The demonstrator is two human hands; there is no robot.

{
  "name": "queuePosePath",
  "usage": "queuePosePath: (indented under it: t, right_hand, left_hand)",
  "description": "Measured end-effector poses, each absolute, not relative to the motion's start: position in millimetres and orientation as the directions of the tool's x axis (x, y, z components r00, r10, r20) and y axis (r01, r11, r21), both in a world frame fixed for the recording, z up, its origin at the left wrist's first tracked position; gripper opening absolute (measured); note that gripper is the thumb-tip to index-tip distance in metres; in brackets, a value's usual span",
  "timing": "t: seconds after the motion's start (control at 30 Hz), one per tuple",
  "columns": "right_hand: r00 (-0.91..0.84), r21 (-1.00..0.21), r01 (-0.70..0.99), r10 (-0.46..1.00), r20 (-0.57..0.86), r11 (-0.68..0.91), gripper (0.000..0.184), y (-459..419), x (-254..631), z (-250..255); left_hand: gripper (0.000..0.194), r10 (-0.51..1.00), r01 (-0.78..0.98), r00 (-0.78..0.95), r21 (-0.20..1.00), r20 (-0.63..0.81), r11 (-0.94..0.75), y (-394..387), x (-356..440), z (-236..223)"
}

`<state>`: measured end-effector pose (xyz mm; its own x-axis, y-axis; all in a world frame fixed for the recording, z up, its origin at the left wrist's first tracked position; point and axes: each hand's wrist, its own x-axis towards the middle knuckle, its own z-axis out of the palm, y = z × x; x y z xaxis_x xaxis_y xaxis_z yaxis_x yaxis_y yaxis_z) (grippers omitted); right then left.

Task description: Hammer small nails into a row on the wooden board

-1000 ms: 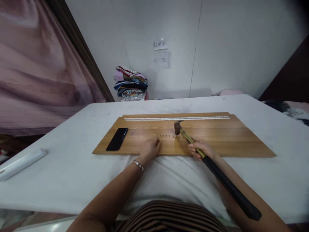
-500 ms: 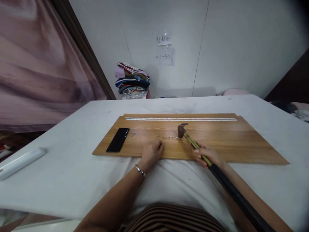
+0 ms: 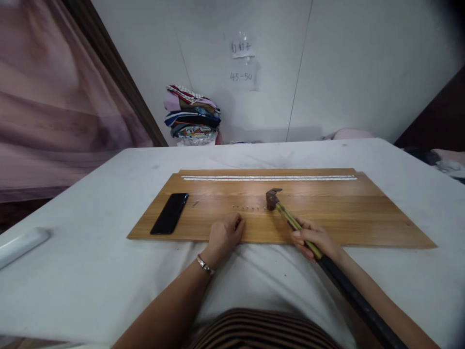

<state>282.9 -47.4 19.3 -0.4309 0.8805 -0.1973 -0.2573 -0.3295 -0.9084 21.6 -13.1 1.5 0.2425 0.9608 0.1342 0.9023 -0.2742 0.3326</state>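
Observation:
My right hand [image 3: 315, 240] is wrapped round the yellow-green and black handle of a claw hammer [image 3: 286, 215]. The rusty head is low over the wooden board [image 3: 348, 208], at the right end of a row of small nails [image 3: 247, 208]; whether it touches the last nail I cannot tell. Resting on the board's near edge, below the row, my left hand [image 3: 225, 233] is closed in a loose fist, and no object shows in it. Loose nails [image 3: 195, 204] lie on the board further left, beside a black phone [image 3: 169, 213].
Two white measuring strips [image 3: 269, 178] run along the board's far side. A white cylinder [image 3: 23, 247] lies on the white-covered table [image 3: 83, 271] at left. Folded clothes [image 3: 192, 116] are stacked behind the table, against the wall with paper notes [image 3: 241, 76]. A pink curtain [image 3: 54, 97] hangs left.
The view has shifted slightly, so the board and phone appear a little further left. Both hands stay nearly in place, and the hammer head remains by the right end of the nail row.

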Motion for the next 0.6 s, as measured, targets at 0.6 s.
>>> queuePosePath:
  t: [0.6]
  right_hand:
    - [-0.4,-0.915,-0.286,0.903,-0.157,-0.286,0.021,-48.7,282.4,23.5]
  left_hand:
    - [0.02,0.96,0.892,0.255,0.356,0.115,-0.28,-14.0,20.0,2.0]
